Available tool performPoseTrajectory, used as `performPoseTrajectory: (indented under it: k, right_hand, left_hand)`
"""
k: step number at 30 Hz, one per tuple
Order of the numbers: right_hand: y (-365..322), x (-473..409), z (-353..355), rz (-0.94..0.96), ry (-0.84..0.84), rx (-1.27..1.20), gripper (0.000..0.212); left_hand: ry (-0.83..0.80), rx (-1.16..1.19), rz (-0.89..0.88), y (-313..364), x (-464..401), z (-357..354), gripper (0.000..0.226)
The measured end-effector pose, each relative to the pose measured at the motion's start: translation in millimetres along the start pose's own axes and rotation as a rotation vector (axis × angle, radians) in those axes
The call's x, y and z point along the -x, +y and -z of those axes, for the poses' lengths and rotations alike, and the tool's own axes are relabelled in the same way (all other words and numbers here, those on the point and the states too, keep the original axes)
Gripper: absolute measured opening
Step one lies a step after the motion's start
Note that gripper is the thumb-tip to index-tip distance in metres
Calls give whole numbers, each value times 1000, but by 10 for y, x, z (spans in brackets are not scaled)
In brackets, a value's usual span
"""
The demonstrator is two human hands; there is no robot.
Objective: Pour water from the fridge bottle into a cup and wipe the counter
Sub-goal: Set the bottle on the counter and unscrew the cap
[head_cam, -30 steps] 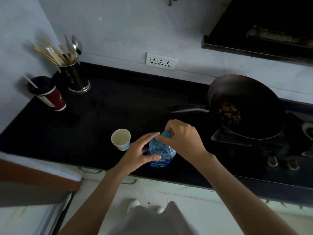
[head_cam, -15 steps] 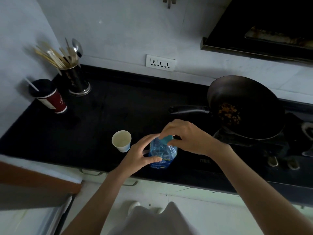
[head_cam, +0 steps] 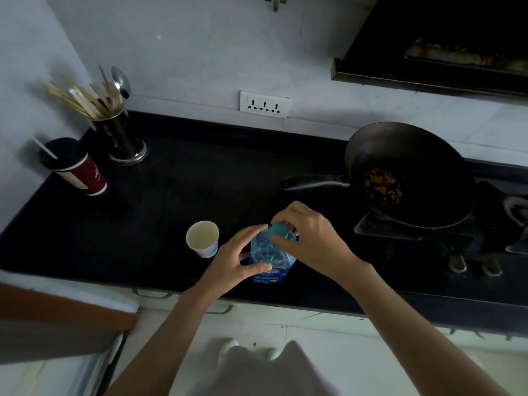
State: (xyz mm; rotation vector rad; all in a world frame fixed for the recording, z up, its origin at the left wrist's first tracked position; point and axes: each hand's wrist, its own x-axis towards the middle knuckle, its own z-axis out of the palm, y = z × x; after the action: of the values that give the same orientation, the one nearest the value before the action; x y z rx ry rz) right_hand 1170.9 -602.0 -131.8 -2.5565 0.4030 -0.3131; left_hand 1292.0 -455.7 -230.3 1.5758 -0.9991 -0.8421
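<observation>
A clear blue water bottle [head_cam: 271, 254] with a teal cap [head_cam: 279, 230] stands upright near the front edge of the black counter [head_cam: 177, 195]. My left hand [head_cam: 234, 258] grips the bottle's body from the left, thumb across its label. My right hand [head_cam: 310, 242] comes over from the right and pinches the cap between thumb and fingers. A white paper cup [head_cam: 203, 238], with nothing showing inside it, stands upright just left of the bottle, apart from both hands.
A dark wok [head_cam: 408, 172] with food scraps sits on the stove at the right, its handle [head_cam: 311, 182] pointing toward the bottle. A red lidded cup [head_cam: 75, 167] and a utensil holder [head_cam: 120, 135] stand at the back left. An open door edge [head_cam: 65, 318] is at lower left.
My right hand has turned on the cap, its fingers shifting around it. The bottle, the cup and my left hand stay in place; the view shifts slightly.
</observation>
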Motion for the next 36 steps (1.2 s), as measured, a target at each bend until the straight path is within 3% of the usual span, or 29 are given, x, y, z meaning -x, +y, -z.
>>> performPoseTrajectory:
  k: [4, 8, 12, 16, 19, 24, 27, 31, 34, 36]
  right_hand:
    - [31, 18, 24, 52, -163, -95, 41]
    - [22, 41, -55, -49, 1, -14, 58]
    - [-17, 18, -104, -64, 120, 81, 43]
    - [11, 23, -90, -18, 50, -68, 26]
    - [43, 57, -77, 2, -48, -147, 41]
    - [23, 72, -84, -83, 164, 35, 56]
    - [-1, 40, -101, -92, 202, 86, 49]
    - [9, 34, -104, -54, 134, -48, 27]
    - [16, 60, -90, -40, 17, -176, 41]
    - [16, 78, -88, -57, 34, -159, 49]
  left_hand:
    - [10, 14, 6, -9, -2, -3, 73]
    - [-1, 17, 1, 1, 1, -3, 73]
    - [-2, 22, 4, 7, 2, -4, 74]
    - [9, 20, -2, 15, 4, -7, 75]
    - [12, 7, -7, 0, 2, -14, 73]
    - [1, -18, -3, -15, -1, -7, 75]
    - [-2, -31, -4, -16, -2, -2, 75]
    - [5, -35, -5, -9, -3, -7, 76]
    - [10, -38, -2, -9, -2, -13, 75]
    - [6, -37, 0, -18, -5, -11, 75]
